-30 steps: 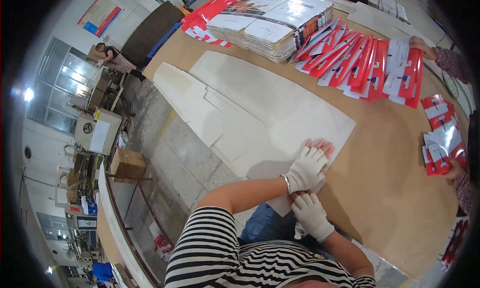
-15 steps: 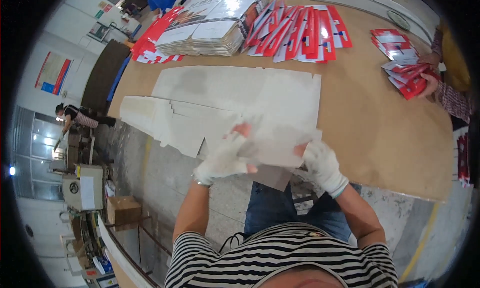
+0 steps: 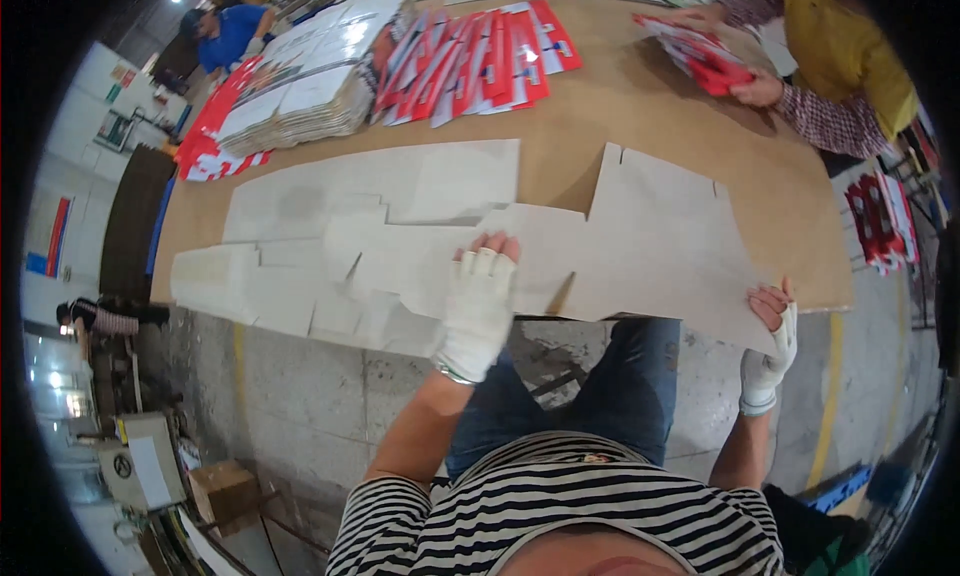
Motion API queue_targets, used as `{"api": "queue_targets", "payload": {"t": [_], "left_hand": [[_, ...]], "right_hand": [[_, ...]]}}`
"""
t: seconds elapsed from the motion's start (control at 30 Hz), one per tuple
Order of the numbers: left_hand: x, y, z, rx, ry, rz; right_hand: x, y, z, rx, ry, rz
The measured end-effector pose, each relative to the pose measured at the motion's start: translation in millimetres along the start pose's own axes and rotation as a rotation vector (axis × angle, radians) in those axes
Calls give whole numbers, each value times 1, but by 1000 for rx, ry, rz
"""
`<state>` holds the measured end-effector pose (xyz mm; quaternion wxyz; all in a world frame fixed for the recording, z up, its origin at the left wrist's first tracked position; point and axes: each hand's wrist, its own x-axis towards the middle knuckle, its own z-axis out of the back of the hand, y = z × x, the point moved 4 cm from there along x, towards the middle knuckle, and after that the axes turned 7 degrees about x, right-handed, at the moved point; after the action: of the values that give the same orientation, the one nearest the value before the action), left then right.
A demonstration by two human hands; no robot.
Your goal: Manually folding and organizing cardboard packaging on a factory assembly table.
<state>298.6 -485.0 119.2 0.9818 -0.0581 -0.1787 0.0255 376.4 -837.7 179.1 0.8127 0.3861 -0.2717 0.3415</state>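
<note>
Grey concrete floor point(image 3: 320, 406) surrounds our work area, and we stand at a brown-topped counter point(image 3: 640, 111). Along its near edge lies a large pale board sheet point(image 3: 650, 246), die-cut with notches and narrow slots, its right-hand section broad and angular. Its left portion overlaps other pale sheets point(image 3: 300, 196), which spread flat to the left. Part of its near edge projects past the counter, above our jeans point(image 3: 625, 376).

We wear off-white gloves with bare fingertips on both hands. Our left hand point(image 3: 478, 311) is palm down on the board sheet near its middle, fingers extended and close together, grasping nothing. Our right hand point(image 3: 768, 366) is at the near right corner of the board sheet, fingers lightly bent over it; we cannot tell whether the thumb clamps the corner from below.

Toward the far left of the counter we find a thick stack of printed flat cartons point(image 3: 300, 86). Immediately right of it, red-and-white folders point(image 3: 480, 66) lie fanned in an overlapping row. At upper right, a co-worker in a yellow top point(image 3: 840, 56) holds red-and-white pieces point(image 3: 695, 56) in both hands. At upper left, we observe another co-worker in blue point(image 3: 232, 36) beside the counter.
</note>
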Motion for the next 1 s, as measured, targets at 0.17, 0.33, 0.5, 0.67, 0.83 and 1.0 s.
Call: {"api": "queue_targets", "payload": {"t": [0.17, 0.33, 0.5, 0.67, 0.83, 1.0], "left_hand": [[-4, -60, -82, 51, 156, -120], [34, -52, -55, -226, 281, -361], [42, -52, -83, -439, 173, -20], [41, -91, -82, -229, 20, -384], [53, -122, -85, -659, 132, -357], [68, -141, -105, -312, -43, -94]], "right_hand": [[-86, -87, 21, -183, 129, -189], [-109, -98, 24, -197, 255, -262], [-115, -113, 22, -87, 191, -416], [-108, -114, 22, 174, -27, -585], [-91, -126, 7, 119, -105, -765], [-75, -141, -9, -304, 6, -761]]}}
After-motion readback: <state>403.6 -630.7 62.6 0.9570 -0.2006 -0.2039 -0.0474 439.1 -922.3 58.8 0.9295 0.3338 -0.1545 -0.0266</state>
